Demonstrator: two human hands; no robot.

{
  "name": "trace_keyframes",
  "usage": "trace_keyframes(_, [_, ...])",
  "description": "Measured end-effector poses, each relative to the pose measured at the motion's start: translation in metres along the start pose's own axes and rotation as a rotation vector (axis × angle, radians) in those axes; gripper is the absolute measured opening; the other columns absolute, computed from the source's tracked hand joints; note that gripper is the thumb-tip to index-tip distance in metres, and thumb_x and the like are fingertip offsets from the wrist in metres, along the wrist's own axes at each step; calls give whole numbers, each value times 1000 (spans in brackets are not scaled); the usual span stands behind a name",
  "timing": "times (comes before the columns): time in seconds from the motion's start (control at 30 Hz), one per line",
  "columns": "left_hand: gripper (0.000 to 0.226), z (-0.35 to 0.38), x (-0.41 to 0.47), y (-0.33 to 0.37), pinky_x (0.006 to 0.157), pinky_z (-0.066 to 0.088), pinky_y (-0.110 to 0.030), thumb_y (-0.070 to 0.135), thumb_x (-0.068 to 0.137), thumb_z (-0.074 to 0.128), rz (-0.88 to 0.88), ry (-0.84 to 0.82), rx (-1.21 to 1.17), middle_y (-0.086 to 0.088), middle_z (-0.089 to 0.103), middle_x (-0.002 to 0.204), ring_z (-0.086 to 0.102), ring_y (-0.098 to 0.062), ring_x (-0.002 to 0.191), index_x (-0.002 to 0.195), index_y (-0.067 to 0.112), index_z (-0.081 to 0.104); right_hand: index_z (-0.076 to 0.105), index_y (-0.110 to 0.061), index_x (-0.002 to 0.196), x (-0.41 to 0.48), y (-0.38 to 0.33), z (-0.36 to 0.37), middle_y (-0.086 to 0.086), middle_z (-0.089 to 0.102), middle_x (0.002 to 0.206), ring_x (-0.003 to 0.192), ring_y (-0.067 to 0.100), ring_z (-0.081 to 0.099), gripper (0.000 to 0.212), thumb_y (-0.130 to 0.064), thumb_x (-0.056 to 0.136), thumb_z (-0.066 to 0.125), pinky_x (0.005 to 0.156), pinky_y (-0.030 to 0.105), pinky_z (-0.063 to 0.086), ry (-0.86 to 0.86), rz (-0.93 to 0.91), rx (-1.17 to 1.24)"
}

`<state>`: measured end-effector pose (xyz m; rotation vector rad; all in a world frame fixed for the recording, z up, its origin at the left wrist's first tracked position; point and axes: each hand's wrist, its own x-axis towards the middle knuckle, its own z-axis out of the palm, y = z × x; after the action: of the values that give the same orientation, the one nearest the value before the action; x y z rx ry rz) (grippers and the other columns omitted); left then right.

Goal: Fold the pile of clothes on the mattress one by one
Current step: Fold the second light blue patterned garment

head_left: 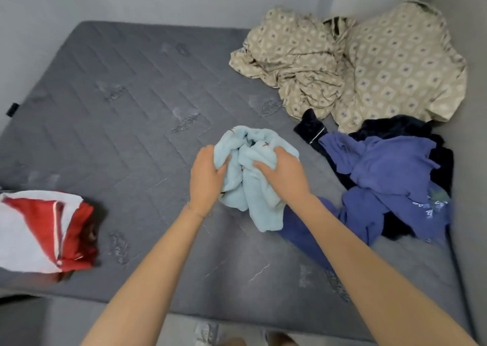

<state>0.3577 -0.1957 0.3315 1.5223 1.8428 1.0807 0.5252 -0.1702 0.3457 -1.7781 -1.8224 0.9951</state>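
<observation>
A crumpled light-blue garment [253, 185] is bunched in the middle of the grey quilted mattress [118, 124]. My left hand [205, 179] grips its left side with curled fingers. On its right side my right hand [284, 171] clutches a fold. To the right lies a pile of blue-purple and dark navy clothes [390, 177], touching the light-blue piece's lower end. A red and white garment [44, 229] lies folded at the mattress's left front.
A beige patterned sheet or garment [355, 63] lies heaped at the back right, against the wall corner. The mattress's front edge runs along the bottom, with floor and a shoe [207, 332] below it. Grey walls stand behind and to the left.
</observation>
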Motion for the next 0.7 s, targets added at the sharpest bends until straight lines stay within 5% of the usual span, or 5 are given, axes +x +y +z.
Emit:
trace_keyframes(0.33, [41,-192,-35,-40,54,31,-32,28,94,56,25,15,95,3,35,62,30,-10,58,62,21,32,57,-9,91,-78,-163,93,5,61,82,74,19,56,23,-30,88,65,66,33,45,92,-116,28])
trace_keyframes(0.4, [41,-233,-45,-54,54,31,-31,28,94,57,16,16,109,3,36,62,30,-10,58,62,21,32,55,-15,96,-95,-191,119,-2,55,84,74,15,50,26,-36,86,67,69,27,39,91,-106,25])
trace_keyframes(0.53, [41,-300,-59,-78,55,31,-31,30,94,58,1,32,100,4,36,64,31,-11,58,64,19,33,36,-24,68,-122,-241,160,-13,41,63,57,4,40,37,-28,84,70,54,10,34,191,-131,58])
trace_keyframes(0.7, [38,-343,-56,-85,57,32,-32,29,95,57,22,19,95,2,37,67,33,-13,61,66,17,35,30,-28,67,-135,-274,171,-12,38,63,58,2,35,42,-29,80,71,49,17,25,222,-118,41])
